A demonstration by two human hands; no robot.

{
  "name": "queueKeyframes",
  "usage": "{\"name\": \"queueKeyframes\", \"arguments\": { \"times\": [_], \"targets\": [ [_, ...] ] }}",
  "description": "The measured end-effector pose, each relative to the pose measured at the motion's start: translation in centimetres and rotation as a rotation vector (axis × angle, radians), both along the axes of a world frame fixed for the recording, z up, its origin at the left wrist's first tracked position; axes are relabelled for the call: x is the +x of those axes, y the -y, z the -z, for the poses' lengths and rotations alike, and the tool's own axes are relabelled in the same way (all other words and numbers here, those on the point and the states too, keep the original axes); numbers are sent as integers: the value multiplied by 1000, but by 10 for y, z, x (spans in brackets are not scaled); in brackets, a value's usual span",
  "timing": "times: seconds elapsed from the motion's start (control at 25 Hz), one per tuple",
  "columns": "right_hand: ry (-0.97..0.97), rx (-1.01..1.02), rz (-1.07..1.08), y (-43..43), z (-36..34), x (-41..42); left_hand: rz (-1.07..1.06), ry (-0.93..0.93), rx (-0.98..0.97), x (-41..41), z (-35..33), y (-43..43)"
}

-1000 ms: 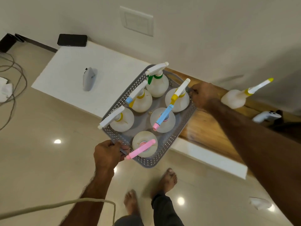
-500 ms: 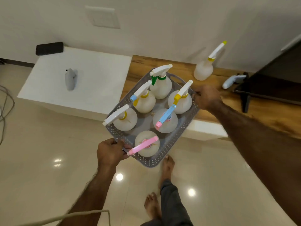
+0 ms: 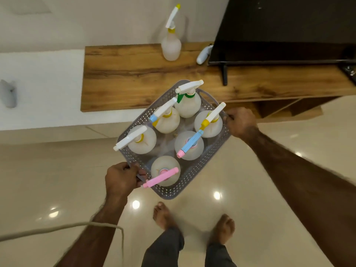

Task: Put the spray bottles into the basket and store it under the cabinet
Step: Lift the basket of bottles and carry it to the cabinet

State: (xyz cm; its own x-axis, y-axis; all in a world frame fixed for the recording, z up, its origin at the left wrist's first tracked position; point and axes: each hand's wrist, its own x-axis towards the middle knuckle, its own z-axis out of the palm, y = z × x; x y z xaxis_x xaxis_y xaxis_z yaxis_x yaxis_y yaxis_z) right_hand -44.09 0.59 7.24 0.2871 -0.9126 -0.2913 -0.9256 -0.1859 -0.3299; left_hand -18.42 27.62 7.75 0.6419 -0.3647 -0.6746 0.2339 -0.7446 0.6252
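Grey perforated plastic basket (image 3: 194, 182) of spray bottles carried in both hands above the glossy cream tiled floor (image 3: 57, 170).

The left hand (image 3: 120, 179) is closed on the basket's rim at 7 o'clock; the right hand (image 3: 240, 122) is closed on its rim at 2 o'clock. Six translucent white spray bottles stand upright inside, among them the green-collared bottle (image 3: 187, 105) at 12 o'clock and the pink-triggered bottle (image 3: 164, 173) at 6 o'clock. A seventh, a yellow-collared translucent spray bottle (image 3: 171, 46), stands apart on the wooden cabinet top (image 3: 134, 74), at 12 o'clock from the basket, near the black flat screen (image 3: 289, 29). Bare feet (image 3: 224, 228) show at 6 o'clock.
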Motion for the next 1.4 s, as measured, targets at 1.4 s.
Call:
{"name": "queueKeyframes", "arguments": {
  "times": [1.4],
  "targets": [
    [301, 84, 635, 49, 336, -363, 597, 143, 6, -245, 313, 253]
  ]
}}
